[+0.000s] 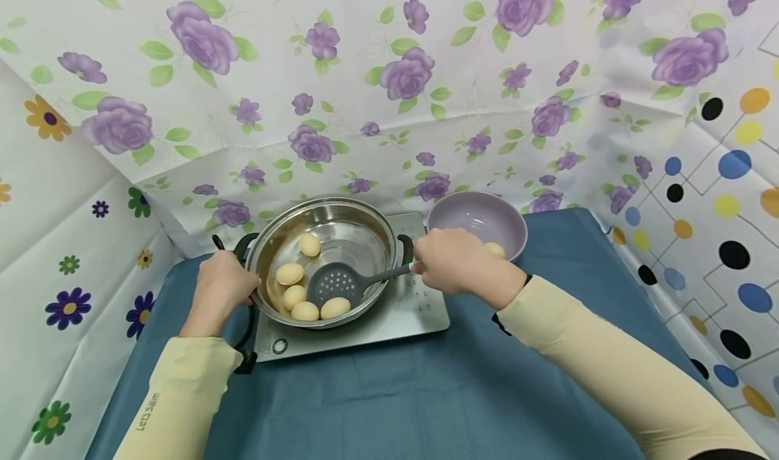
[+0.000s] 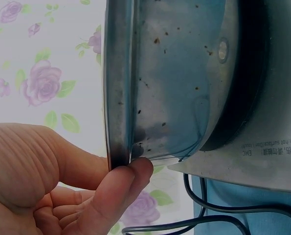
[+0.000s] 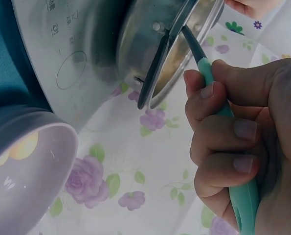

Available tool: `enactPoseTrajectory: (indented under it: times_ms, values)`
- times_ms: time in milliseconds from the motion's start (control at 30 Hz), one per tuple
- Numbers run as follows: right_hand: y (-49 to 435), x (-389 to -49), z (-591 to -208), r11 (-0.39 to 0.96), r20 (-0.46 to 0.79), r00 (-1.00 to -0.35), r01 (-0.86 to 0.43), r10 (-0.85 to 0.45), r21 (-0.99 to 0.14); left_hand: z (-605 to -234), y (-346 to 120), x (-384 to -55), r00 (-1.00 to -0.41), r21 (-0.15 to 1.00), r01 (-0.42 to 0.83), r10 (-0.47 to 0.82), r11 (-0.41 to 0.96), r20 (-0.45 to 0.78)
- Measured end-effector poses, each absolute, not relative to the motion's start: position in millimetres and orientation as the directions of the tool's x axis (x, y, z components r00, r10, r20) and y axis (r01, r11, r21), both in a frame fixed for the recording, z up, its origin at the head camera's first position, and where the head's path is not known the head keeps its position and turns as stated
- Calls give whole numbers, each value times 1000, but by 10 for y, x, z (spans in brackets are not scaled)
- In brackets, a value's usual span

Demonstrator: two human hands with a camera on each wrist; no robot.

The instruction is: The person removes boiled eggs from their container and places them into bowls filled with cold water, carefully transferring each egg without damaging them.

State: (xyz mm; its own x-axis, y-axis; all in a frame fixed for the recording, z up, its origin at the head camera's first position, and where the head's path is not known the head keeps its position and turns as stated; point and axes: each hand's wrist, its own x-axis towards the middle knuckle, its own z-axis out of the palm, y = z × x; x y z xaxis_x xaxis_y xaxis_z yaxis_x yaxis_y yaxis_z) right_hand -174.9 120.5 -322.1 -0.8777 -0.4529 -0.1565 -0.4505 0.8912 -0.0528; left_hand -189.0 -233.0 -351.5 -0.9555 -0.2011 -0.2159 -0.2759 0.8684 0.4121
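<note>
A steel two-handled pot holds several pale brown eggs along its left and near side. My left hand is at the pot's left side; in the left wrist view, its thumb and fingers pinch the pot's rim. My right hand grips the mint-green handle of a skimmer, fingers curled round it. The skimmer's grey perforated head is inside the pot, beside the near eggs, its shaft crossing the right rim. No egg shows on the head.
Under the pot is a silver induction cooker on a blue cloth. A lilac bowl with eggs stands behind my right hand. A black cord runs by the cooker's left side. Patterned sheets hang behind and at both sides.
</note>
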Motion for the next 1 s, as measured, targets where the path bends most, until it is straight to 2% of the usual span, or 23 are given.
enactPoseTrajectory:
  times_ms: [533, 1000]
  values:
    - [1267, -1784, -3170, 898, -241, -869, -389, -432, -207, -3520, -2338, -1896, -956, 428, -277, -201, 860, -215]
    - [1350, -1833, -3132, 900, -211, -881, -381, -423, -211, -3520, -2332, -1896, -954, 420, -284, -209, 862, -216]
